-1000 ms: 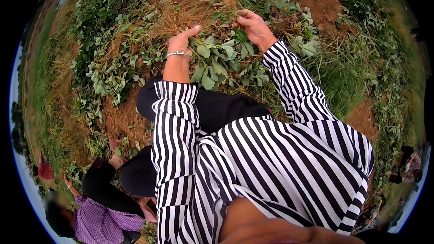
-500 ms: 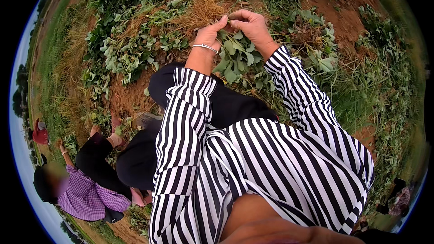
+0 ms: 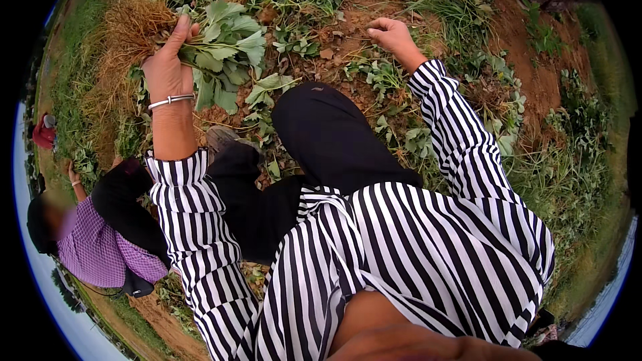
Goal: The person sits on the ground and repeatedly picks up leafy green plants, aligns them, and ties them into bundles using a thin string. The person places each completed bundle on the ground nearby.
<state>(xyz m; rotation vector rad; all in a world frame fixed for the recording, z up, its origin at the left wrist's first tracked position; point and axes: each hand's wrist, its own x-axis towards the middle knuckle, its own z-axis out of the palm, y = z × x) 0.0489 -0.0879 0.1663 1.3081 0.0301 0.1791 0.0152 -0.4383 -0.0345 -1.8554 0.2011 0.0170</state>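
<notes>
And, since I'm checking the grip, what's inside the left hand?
The left hand holds a plant bunch: brown root-like strands show left, green leaves right; its gripped middle is covered by the hand.

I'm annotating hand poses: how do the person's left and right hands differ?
The left hand holds a leafy bunch; the right hand has its fingers curled, with nothing clearly held. The left has a silvery bracelet at the wrist; the right shows none. Both come out of striped sleeves.
</notes>
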